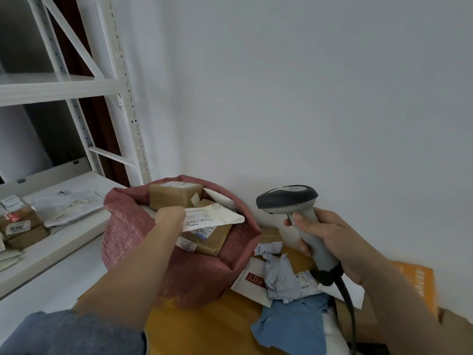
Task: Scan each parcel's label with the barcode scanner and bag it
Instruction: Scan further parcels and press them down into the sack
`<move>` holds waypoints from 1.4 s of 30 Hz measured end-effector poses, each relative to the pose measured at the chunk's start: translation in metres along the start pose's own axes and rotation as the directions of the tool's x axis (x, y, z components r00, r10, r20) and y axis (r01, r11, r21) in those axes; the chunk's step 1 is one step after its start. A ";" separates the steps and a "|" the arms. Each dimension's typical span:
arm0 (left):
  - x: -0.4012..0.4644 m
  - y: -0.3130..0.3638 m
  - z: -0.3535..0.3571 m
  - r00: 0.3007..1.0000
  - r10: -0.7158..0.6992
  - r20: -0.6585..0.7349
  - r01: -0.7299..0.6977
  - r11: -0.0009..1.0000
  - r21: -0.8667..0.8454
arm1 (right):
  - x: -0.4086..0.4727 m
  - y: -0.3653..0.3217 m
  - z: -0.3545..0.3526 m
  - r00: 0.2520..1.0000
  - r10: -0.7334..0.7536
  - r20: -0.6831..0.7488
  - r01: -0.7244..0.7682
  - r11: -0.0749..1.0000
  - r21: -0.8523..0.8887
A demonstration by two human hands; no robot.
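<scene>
We're pinching a flat white parcel in our left hand, its crinkly plastic skin and printed label hanging right over the mouth of the pink bag. That bag is soft, woven-looking stuff with a rolled-down rim, and taped brown cardboard boxes are sitting inside. Our right hand is wrapping around the smooth grey handle of the barcode scanner, its rounded dark head pointing left, cable trailing down. Loose mailers are piling up between bag and wall. White metal shelving is crowding the left side, holding more packets.
</scene>
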State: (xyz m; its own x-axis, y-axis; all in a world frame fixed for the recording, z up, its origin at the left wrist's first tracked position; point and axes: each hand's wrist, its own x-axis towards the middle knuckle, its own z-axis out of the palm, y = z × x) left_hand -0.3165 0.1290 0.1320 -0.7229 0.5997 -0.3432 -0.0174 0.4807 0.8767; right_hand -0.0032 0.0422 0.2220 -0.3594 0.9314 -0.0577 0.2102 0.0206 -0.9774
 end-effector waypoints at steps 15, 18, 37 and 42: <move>-0.006 -0.018 0.034 0.985 0.100 -0.143 -0.075 0.983 0.168 | 0.006 0.027 -0.007 0.998 0.060 -0.033 -0.062 0.997 -0.042; -0.013 -0.016 0.045 0.965 0.171 -0.196 -0.127 0.968 0.218 | 0.007 0.037 -0.015 0.996 0.080 -0.032 -0.081 0.996 -0.029; -0.109 -0.117 0.237 0.788 0.206 0.580 -0.410 0.878 0.245 | -0.010 0.131 -0.128 0.954 0.258 -0.150 -0.223 0.951 0.216; -0.110 -0.189 0.265 0.779 -0.102 0.618 -0.302 0.804 0.513 | -0.004 0.171 -0.140 0.922 0.336 -0.193 -0.277 0.920 0.275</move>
State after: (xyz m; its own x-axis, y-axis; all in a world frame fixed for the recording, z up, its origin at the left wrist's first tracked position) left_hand -0.0513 0.1415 -0.0857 -0.1345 0.8140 -0.5650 0.5587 0.5333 0.6352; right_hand 0.1618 0.0929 0.0841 -0.0849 0.9359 -0.3420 0.0428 -0.3395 -0.9396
